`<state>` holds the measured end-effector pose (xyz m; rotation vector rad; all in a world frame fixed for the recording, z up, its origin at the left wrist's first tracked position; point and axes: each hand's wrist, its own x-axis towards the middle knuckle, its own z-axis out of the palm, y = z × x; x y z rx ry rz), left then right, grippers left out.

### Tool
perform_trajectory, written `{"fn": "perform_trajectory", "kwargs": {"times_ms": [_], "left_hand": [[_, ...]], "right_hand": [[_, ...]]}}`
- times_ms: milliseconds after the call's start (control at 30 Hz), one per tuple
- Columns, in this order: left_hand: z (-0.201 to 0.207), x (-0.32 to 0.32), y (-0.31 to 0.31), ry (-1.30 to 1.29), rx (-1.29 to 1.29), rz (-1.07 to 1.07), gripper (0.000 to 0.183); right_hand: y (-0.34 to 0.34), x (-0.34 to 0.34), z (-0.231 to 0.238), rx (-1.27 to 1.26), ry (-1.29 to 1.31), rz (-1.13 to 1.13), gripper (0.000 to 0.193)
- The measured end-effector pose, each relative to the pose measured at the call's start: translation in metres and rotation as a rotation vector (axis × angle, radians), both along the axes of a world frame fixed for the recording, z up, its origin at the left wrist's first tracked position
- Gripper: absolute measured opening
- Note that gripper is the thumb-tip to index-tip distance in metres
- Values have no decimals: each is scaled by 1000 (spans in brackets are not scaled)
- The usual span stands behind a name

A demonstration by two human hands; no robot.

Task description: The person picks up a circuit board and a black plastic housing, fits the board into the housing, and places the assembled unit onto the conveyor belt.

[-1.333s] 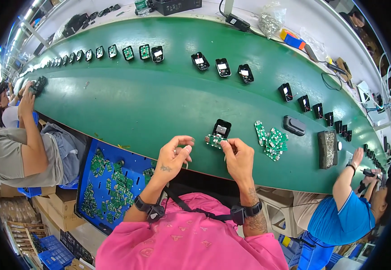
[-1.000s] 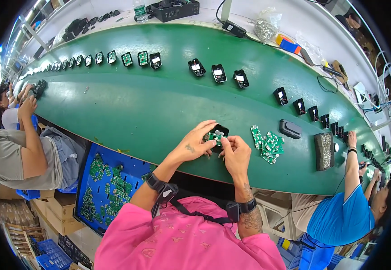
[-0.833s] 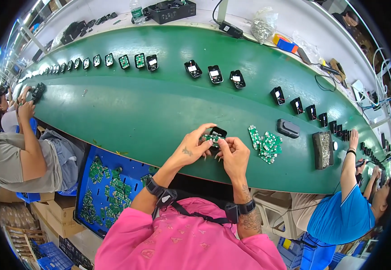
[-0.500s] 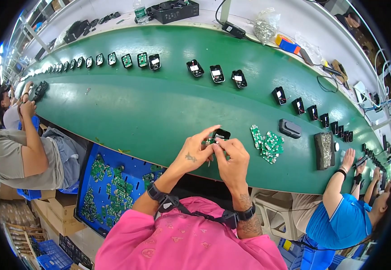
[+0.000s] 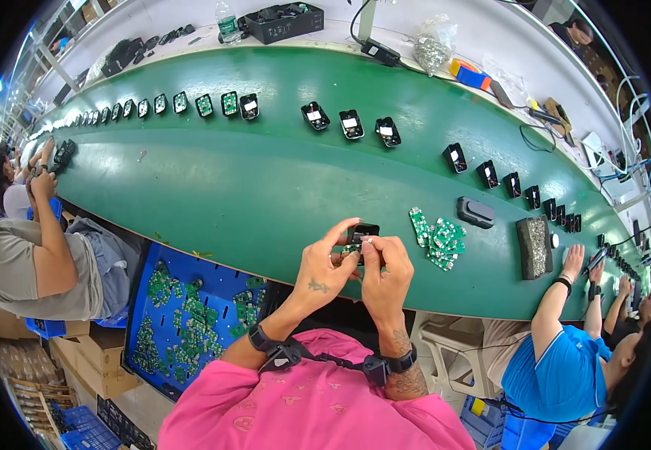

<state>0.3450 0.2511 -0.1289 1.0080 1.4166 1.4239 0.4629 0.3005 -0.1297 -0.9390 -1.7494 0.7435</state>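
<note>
Close in front of me, my left hand (image 5: pixel 319 270) is closed round a small open black plastic case (image 5: pixel 365 229). A green circuit board (image 5: pixel 351 249) shows by its thumb, at the case's near side. My right hand (image 5: pixel 385 276) comes in from the other side, thumb and forefinger pinched at the case and board; whatever sits between those fingertips is too small and covered to name. Just right of my hands lies a loose pile of green circuit boards (image 5: pixel 443 241) on the green table (image 5: pixel 265 172). Beyond it rests a closed black case (image 5: pixel 475 212).
Open black cases (image 5: pixel 350 124) stand in a long row across the table. A dark block with a speckled top (image 5: pixel 535 247) lies at right. A blue bin (image 5: pixel 220 322) of circuit boards is at my left. Co-workers sit on both sides, one in grey (image 5: pixel 33 262), one in blue (image 5: pixel 558 375).
The view has shifted slightly. My hands stay together at the case, the right fingers now bent more closely over it, and more of the case's inside shows.
</note>
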Motion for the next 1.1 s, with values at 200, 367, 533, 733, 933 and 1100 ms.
{"fn": "perform_trajectory", "kwargs": {"times_ms": [200,367,533,733,933,1100], "left_hand": [[13,8,-5,88,100,106,53],[27,18,-10,329,194,166,55],[29,20,-12,512,308,151,56],[27,24,-11,511,301,105,56],[24,25,-12,657,350,130,56],[24,28,-12,769,373,150,58]], "right_hand": [[-6,14,-3,261,-45,70,3],[-11,27,15,166,-149,96,4],[-5,39,36,145,-286,192,4],[-1,48,48,130,-410,253,4],[2,51,52,68,-464,291,6],[1,52,53,8,-414,310,4]]}}
